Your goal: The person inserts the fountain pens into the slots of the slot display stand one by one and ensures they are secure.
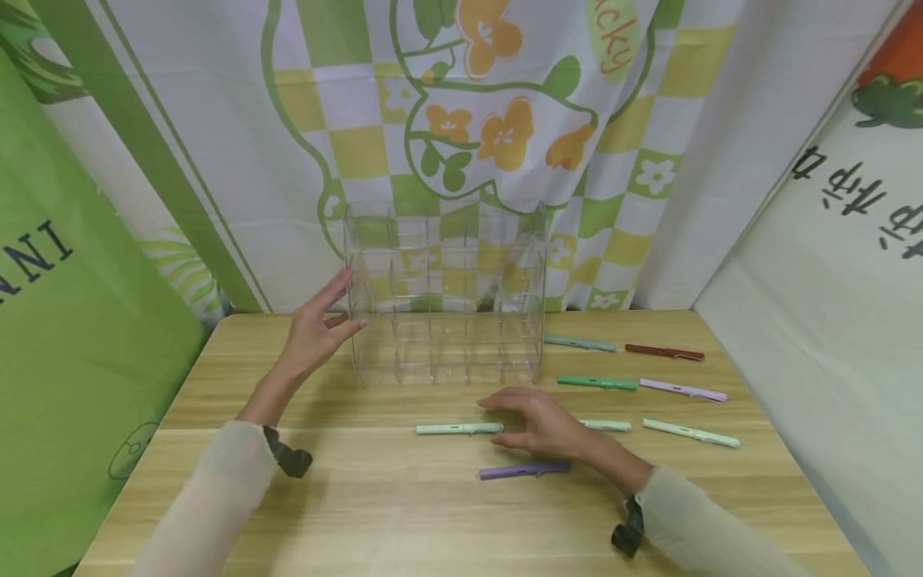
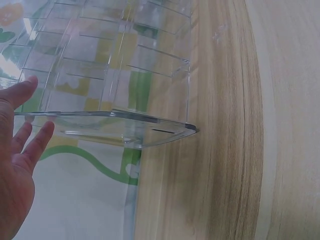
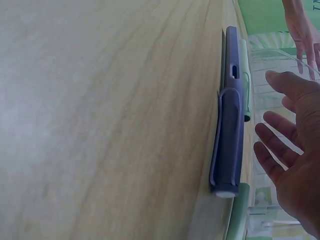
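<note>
A clear plastic organizer (image 1: 447, 353) with rows of compartments stands upright at the back of the table. At its left side wall (image 2: 100, 120) is my left hand (image 1: 313, 332), fingertips against the outer face and thumb in front, spread apart. My right hand (image 1: 537, 421), fingers loosely bent and holding nothing, hovers above the pens in front of the organizer. Its fingertips overlap the end of a mint-green pen (image 1: 454, 429) in the head view. Nearer the front lies a purple pen (image 3: 231, 120) with a clip. Another light green pen (image 1: 607, 425) is partly hidden behind the right hand.
To the right lie several more pens: a pale green one (image 1: 691, 433), a lilac one (image 1: 683, 390), a green one (image 1: 597, 383), a blue-grey one (image 1: 580, 344) and a dark red one (image 1: 664, 353). Printed curtains (image 1: 296, 160) hang behind the wooden table (image 1: 375, 513).
</note>
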### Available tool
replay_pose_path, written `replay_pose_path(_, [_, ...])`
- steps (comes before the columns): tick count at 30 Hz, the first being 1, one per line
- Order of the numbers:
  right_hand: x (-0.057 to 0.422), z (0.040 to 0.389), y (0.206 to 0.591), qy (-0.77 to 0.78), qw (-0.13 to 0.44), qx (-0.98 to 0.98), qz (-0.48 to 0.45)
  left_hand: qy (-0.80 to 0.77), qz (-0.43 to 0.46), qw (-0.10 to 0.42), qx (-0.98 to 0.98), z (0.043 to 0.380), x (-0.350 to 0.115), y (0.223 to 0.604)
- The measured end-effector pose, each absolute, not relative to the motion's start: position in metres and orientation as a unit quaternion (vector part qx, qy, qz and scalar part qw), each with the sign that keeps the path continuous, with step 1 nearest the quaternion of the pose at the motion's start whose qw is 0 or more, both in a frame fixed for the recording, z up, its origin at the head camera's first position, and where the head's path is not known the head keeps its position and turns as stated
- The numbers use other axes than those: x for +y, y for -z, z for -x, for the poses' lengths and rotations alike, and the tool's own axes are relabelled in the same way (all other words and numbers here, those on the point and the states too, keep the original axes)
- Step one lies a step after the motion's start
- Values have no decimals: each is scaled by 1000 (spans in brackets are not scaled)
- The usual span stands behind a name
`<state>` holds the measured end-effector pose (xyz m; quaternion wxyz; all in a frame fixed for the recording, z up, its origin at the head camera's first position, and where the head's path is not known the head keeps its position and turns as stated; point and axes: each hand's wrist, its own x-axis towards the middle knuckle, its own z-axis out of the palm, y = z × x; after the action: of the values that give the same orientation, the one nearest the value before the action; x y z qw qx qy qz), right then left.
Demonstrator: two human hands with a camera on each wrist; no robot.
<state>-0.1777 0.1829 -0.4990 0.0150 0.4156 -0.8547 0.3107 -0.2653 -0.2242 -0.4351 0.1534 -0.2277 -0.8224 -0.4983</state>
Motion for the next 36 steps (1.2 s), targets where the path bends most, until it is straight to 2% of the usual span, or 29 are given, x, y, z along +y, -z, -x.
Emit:
replay_pose_path(12, [172, 180, 506, -326, -8, -844, -427, 500, 233, 154, -820, 267, -226, 434])
replay_pose_path(36, [163, 181, 513, -309, 5, -836, -454, 501, 238, 146, -819, 268, -228, 437])
